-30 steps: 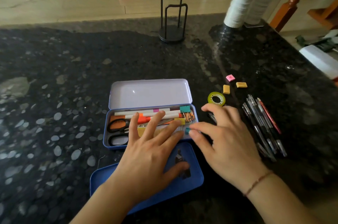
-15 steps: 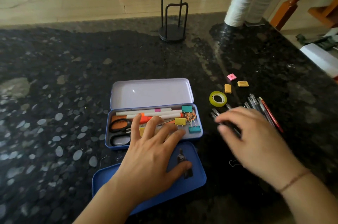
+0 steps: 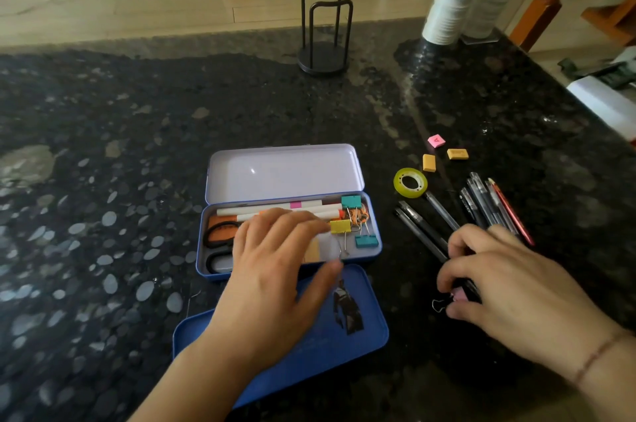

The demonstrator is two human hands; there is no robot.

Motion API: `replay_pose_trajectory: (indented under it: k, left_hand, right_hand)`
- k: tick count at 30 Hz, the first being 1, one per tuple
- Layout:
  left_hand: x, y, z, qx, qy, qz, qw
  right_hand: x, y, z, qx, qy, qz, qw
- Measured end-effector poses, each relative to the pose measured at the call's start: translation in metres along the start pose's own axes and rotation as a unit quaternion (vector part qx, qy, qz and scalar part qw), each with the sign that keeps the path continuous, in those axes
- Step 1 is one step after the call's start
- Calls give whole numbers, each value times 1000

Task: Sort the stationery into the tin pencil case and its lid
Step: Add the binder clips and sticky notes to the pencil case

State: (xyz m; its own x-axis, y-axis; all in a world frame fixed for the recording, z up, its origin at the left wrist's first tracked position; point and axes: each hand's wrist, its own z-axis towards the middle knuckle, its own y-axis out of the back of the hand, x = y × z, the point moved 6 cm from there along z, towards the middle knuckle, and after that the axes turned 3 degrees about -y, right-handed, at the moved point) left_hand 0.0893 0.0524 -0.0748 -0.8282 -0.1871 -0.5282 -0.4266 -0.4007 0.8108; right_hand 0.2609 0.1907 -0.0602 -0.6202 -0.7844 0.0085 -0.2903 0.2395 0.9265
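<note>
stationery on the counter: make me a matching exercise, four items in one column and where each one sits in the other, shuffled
Items
1. scissors
2. tape roll
3. pink eraser
4. teal binder clip

Places
A. on the counter, beside two yellow erasers
B. left end of the tin case
C. on the counter, between the case and the pens
D. right end of the tin case, near its front wall

Pairs: 1-B, 2-C, 3-A, 4-D
</note>
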Motion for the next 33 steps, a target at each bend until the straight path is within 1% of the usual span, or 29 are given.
replay_pose_trajectory:
  k: [2, 8, 10, 12, 13, 15, 17, 19, 21, 23, 25, 27, 30, 31, 33]
  left_hand:
    - [7, 5, 0, -34, 30, -16, 999]
    - [15, 9, -1, -38, 51, -5, 998]
    - [15, 10, -1, -41, 49, -5, 998]
    - [12, 10, 0, -39, 43, -3, 998]
    - [11, 9, 0, -35, 38, 0, 999]
    - [9, 6, 0, -18, 23, 4, 1000]
    - [9, 4, 0, 2, 6, 10, 1000]
    - [8, 1, -1, 33, -21, 26, 999]
    - [8, -3, -1, 69, -46, 46, 995]
    - [9, -5, -1, 88, -54, 55, 993]
    - [11, -6, -2, 90, -55, 59, 993]
    - [11, -7, -3, 89, -57, 64, 992]
    - [12, -8, -1, 80, -51, 63, 994]
    - [13, -8, -1, 77, -49, 57, 994]
    - [14, -7, -2, 70, -44, 38, 996]
  right_hand:
    - [4, 0, 2, -1, -2, -7, 1000]
    - [15, -2, -3, -17, 20, -39, 999]
    - [17, 1, -3, -32, 21, -14, 999]
    - [18, 11, 1, -42, 4, 72, 997]
    - [18, 17, 5, -59, -8, 136, 989]
    - [24, 29, 14, -132, -5, 252, 959]
    - [36, 32, 21, -181, 1, 325, 928]
    - [48, 29, 30, -209, -9, 364, 908]
    - [57, 29, 36, -261, -23, 380, 887]
    - [62, 28, 41, -277, -27, 403, 872]
    - [66, 24, 43, -266, -26, 407, 874]
    - [69, 23, 40, -271, -19, 399, 876]
    - [70, 25, 39, -294, -17, 412, 862]
    - [72, 25, 39, -297, -22, 404, 865]
    - [75, 21, 39, -279, -53, 363, 887]
